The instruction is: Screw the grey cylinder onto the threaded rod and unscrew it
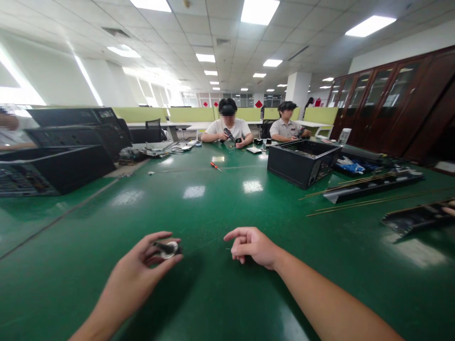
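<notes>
My left hand (147,260) is closed around a small round part (169,249), dark with a silvery ring and a dark stem-like piece. Thumb and fingers grip it by its sides, above the green table. To the right, my right hand (252,248) hovers over the table with its index finger stretched toward the left hand. Its thumb is pressed against the other curled fingers. A tiny pale sliver shows by those fingertips, too small to name. The two hands are apart.
A red screwdriver (215,166) lies on the green table (170,213). Black computer cases (295,163) stand at right and left (81,166). Thin rods (341,207) and dark metal channels (362,187) lie at right. Across the table, one person (227,130) holds a power drill; another person (284,128) sits beside.
</notes>
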{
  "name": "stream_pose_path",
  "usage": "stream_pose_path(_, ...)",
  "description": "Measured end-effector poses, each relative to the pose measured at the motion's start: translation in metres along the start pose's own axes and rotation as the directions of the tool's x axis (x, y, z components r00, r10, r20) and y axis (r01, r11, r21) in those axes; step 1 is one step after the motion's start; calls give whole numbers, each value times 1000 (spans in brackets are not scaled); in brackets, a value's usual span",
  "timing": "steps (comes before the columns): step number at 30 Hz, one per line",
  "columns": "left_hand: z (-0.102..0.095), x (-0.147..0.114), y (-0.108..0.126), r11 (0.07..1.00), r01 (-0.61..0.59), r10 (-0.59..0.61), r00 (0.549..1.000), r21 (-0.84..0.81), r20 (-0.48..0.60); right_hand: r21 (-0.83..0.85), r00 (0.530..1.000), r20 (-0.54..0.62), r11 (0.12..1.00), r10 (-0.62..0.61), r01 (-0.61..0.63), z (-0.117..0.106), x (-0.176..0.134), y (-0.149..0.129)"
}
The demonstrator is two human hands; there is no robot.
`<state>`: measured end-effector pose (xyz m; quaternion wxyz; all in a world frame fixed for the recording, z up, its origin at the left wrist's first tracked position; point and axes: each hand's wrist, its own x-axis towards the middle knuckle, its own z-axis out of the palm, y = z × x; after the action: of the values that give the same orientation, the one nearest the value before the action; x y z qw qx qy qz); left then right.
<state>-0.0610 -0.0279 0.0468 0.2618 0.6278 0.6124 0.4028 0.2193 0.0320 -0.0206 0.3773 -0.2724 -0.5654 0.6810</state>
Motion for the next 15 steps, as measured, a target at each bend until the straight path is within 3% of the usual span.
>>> stream_pose_path(3, 55, 15, 22, 987, -71, 95, 982, -147, 164, 14, 983, -152, 994, -102, 106, -11, 3, 3)
stream_pose_path(6, 86, 21, 26, 980, -169, 188, 962, -109, 196, -109, 962, -182, 977, -203, 185, -16, 1, 4)
stream_pose_path(9, 89, 20, 13, 959, -279, 283, 930, -53, 235, -350, 953, -91, 905, -288, 240, -11, -4, 3)
stream_pose_path(13, 82, 17, 0, 912, -401, 407, 849, -89, 337, -551, 938, -6, 784, -347, 286, 3, -10, 1)
stream_pose_path(15, 84, 15, 0, 924, -373, 380, 862, -88, 334, -605, 935, -8, 746, -354, 278, 6, -11, 1)
